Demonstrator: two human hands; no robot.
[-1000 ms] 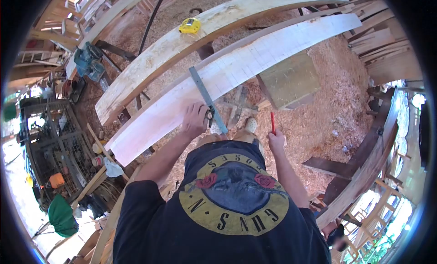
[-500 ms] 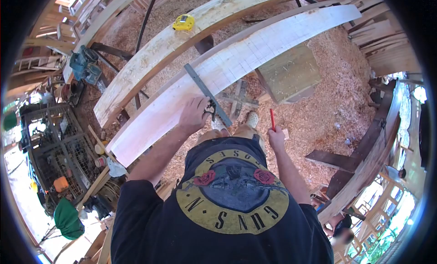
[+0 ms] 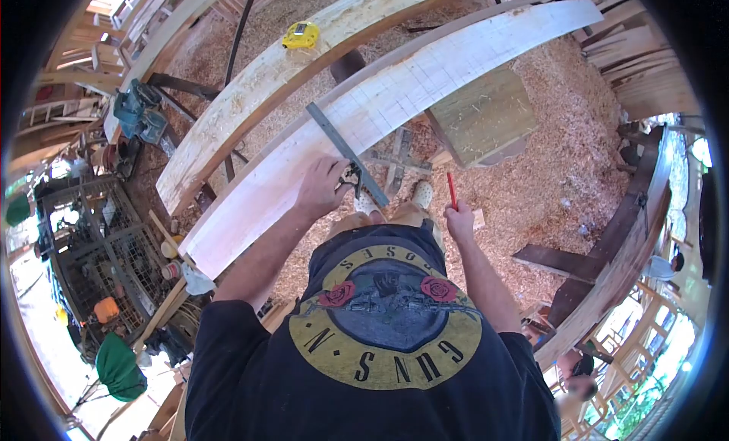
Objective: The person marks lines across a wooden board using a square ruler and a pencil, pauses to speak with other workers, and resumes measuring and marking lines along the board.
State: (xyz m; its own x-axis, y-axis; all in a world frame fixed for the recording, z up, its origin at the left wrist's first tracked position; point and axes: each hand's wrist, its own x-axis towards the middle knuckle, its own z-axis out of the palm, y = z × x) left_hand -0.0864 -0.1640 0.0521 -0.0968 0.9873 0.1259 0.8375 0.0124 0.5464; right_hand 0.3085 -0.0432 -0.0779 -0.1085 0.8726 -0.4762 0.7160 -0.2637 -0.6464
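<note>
A pale curved timber (image 3: 402,91) with pencil lines drawn across it runs in front of me from lower left to upper right. Across its near edge lies the grey metal blade of a combination square (image 3: 332,129). My left hand (image 3: 319,186) rests on the timber, its fingers closed on the dark head of the square. A red pencil (image 3: 452,189) points upward from my right hand (image 3: 459,221), which grips its lower end to the right of my legs, away from the timber.
Another curved timber (image 3: 250,99) lies beyond, with a yellow tape measure (image 3: 301,35) on it. A teal power tool (image 3: 139,113) sits at left, above a wire crate (image 3: 99,243). A wooden block (image 3: 486,118) stands among shavings. Another person (image 3: 575,373) is partly visible at lower right.
My right hand and the red pencil have shifted slightly up and left. The square and my left hand stay nearly in place on the timber.
</note>
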